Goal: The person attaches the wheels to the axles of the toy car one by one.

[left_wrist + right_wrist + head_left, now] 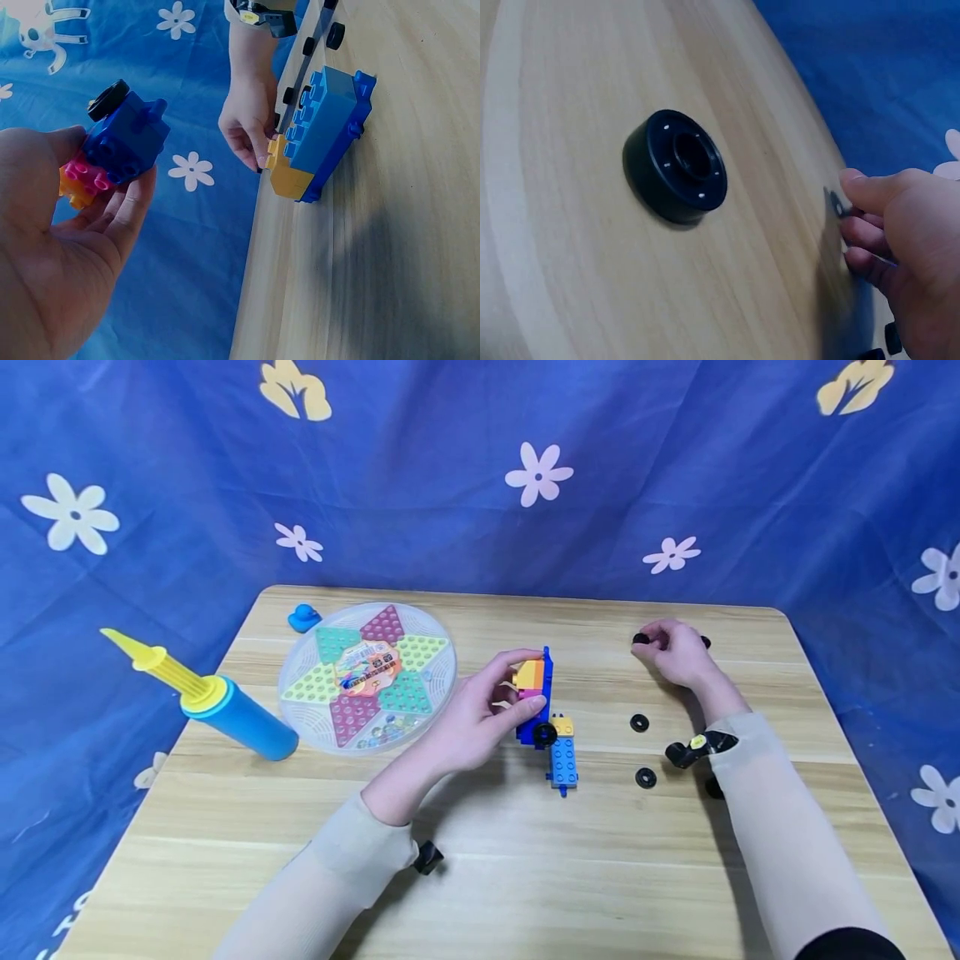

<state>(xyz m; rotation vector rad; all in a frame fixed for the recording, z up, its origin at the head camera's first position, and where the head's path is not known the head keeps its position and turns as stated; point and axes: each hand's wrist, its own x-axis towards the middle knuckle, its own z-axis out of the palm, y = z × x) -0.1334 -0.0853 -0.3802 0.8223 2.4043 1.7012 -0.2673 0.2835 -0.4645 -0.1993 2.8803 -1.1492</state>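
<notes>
Your left hand (483, 714) grips the multicoloured block build (546, 693) between thumb and fingers, probably to leave its wheeled end exposed; your right hand (678, 653), nearly closed, pinches a black wheel (640, 639). Nearby, the blue-and-yellow base (563, 762) and loose wheels (640, 729) rest on the table (525, 885), seemingly spread within reach.

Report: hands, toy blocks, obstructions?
Left hand grips blue-pink-orange plastic block assembly. Right hand pinches round black wheel. Blue-yellow brick stack close, possible obstacle.
</notes>
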